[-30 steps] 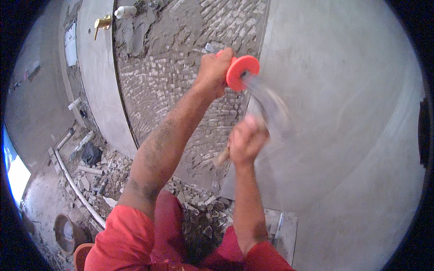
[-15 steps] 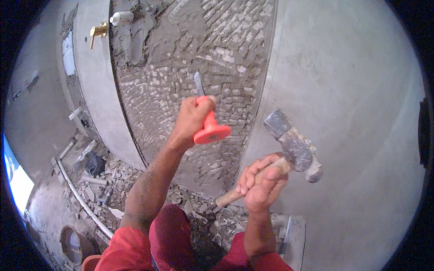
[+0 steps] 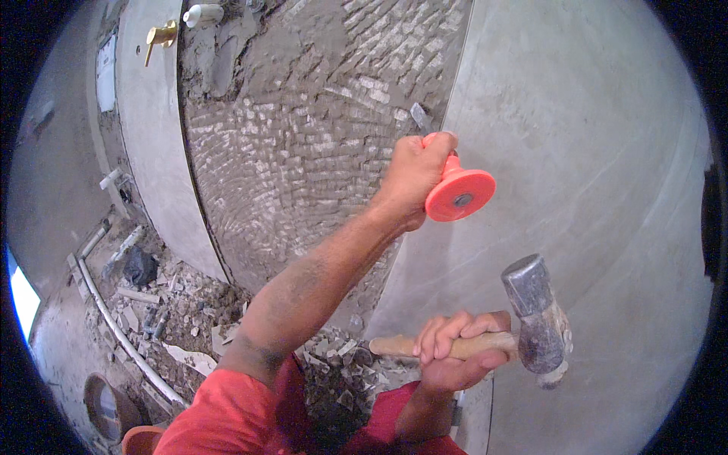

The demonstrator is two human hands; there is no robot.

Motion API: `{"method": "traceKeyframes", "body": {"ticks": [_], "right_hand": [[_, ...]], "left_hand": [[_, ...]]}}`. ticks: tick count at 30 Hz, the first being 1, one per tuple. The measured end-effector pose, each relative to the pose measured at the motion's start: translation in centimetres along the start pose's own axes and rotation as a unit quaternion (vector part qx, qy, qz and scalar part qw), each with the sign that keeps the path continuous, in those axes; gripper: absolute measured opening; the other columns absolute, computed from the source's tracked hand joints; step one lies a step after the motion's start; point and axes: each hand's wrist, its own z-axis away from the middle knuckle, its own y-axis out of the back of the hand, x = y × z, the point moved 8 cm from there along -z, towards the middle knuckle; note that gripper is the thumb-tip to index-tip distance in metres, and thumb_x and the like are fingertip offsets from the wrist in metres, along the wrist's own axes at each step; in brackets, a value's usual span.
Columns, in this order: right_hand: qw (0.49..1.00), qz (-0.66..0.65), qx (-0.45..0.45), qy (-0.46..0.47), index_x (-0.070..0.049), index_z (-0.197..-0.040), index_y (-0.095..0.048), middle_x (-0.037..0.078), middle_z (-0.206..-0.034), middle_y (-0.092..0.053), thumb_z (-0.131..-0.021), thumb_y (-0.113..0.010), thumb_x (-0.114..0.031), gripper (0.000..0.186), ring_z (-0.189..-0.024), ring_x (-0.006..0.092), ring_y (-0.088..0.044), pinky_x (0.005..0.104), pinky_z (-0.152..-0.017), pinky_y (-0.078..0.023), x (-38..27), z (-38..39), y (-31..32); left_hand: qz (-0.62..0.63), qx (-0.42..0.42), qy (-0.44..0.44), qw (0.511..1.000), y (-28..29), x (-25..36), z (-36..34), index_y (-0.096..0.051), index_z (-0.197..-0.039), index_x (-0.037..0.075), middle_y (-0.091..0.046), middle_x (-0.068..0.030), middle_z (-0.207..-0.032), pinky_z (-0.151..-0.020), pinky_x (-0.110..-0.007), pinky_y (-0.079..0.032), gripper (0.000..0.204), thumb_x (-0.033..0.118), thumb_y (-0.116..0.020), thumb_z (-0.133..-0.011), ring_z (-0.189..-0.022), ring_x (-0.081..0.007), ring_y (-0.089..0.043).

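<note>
The chisel, gripped in the left hand, had been shifted to the right edge of the rough patch; a fresh spot was apparently chosen. The hammer was held lower, in the right hand.

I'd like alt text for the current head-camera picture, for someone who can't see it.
A left hand holds an orange-handled chisel near the edge of a grooved wall patch, while the right hand grips a wooden-handled hammer, apart from the chisel. Smooth grey wall is at right; rubble and a white pipe lie at lower left.
</note>
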Motion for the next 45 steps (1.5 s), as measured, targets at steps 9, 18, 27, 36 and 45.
{"method": "traceKeyframes", "body": {"ticks": [9,18,27,36,45], "right_hand": [[0.955,0.275,0.109,-0.025,-0.012,-0.093,-0.037,0.002,-0.053,-0.039,-0.096,-0.044,-0.052,0.041,-0.035,0.0123,-0.037,0.0276,-0.031,-0.037,3.6,-3.8,3.4],[0.972,0.208,0.086,-0.07,-0.007,-0.085,-0.038,0.001,-0.049,-0.035,-0.098,-0.04,-0.05,0.044,-0.033,0.0121,-0.035,0.0285,-0.03,-0.038,3.4,-5.9,4.6],[0.954,0.275,0.116,-0.009,-0.009,-0.078,-0.037,0.001,-0.049,-0.035,-0.097,-0.043,-0.049,0.045,-0.033,0.012,-0.036,0.0282,-0.03,-0.037,2.1,-6.2,5.4],[0.974,0.183,0.078,-0.104,-0.011,-0.068,-0.034,0.001,-0.049,-0.036,-0.098,-0.042,-0.05,0.05,-0.033,0.011,-0.036,0.0276,-0.029,-0.032,2.1,-6.7,4.4],[0.976,0.186,0.06,-0.097,-0.011,-0.073,-0.035,0.0,-0.049,-0.033,-0.099,-0.043,-0.047,0.044,-0.034,0.0108,-0.035,0.0273,-0.03,-0.032,2.4,-6.5,3.7]], "left_hand": [[0.079,0.072,-0.084,0.991,-2.0,1.8,-1.0,-0.056,-0.068,0.003,-0.051,-0.0026,-0.059,-0.04,-0.034,-0.032,0.027,0.023,-0.054,-0.087,-0.046,-0.0117,-0.045],[0.108,0.096,0.015,0.989,-2.6,0.5,-1.2,-0.063,-0.084,-0.001,-0.06,-0.009,-0.07,-0.052,-0.036,-0.044,0.027,0.023,-0.053,-0.089,-0.06,-0.0165,-0.058],[0.073,0.119,-0.031,0.99,-3.0,0.9,-1.3,-0.055,-0.066,0.005,-0.052,-0.0017,-0.057,-0.036,-0.03,-0.031,0.027,0.021,-0.051,-0.087,-0.043,-0.0103,-0.045],[0.009,0.139,-0.037,0.99,-2.9,0.8,-1.5,-0.055,-0.065,0.003,-0.05,-0.0022,-0.056,-0.036,-0.032,-0.028,0.028,0.023,-0.053,-0.086,-0.042,-0.011,-0.041],[-0.032,0.169,-0.019,0.985,-2.4,1.0,-1.1,-0.056,-0.065,0.001,-0.052,-0.0039,-0.056,-0.037,-0.034,-0.028,0.03,0.025,-0.054,-0.084,-0.042,-0.0124,-0.043]]}}
